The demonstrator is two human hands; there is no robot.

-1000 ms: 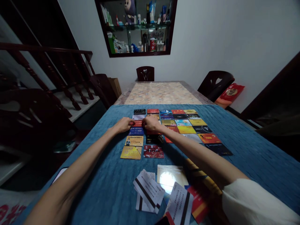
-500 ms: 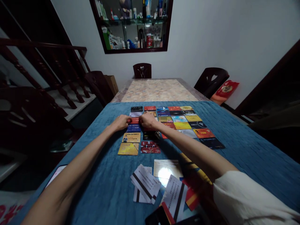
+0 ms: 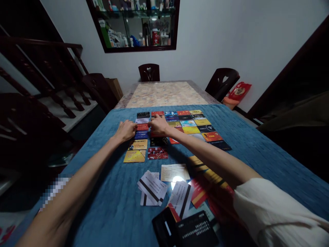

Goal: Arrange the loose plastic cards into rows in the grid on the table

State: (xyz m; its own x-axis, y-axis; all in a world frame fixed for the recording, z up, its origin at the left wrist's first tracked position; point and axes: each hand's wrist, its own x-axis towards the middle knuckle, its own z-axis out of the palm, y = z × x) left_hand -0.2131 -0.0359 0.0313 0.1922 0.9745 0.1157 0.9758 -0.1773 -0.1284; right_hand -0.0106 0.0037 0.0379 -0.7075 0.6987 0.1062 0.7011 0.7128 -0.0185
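Rows of printed plastic cards lie flat on the blue tablecloth (image 3: 102,192). My left hand (image 3: 125,130), fingers curled, has its fingertips at the left end of a red card (image 3: 142,126) in the leftmost column. At that card's right end are the bent fingers of my right hand (image 3: 158,124), which covers part of the second column. A blue card (image 3: 141,134) lies just below the red one, and a pale card (image 3: 142,120) just above. Closer to me are a gold VIP card (image 3: 138,144), a yellow card (image 3: 134,156) and a dark red card (image 3: 157,153).
Loose white cards with black stripes (image 3: 151,188), black cards (image 3: 196,228) and red cards (image 3: 199,192) overlap near the front edge. A cream card (image 3: 174,172) reflects light. Dark wooden chairs (image 3: 149,72) surround the table. My right forearm passes over several cards.
The view has shifted, so the table appears higher and more to the left. Both hands stay around the red card, and the right fingers look slightly more spread.
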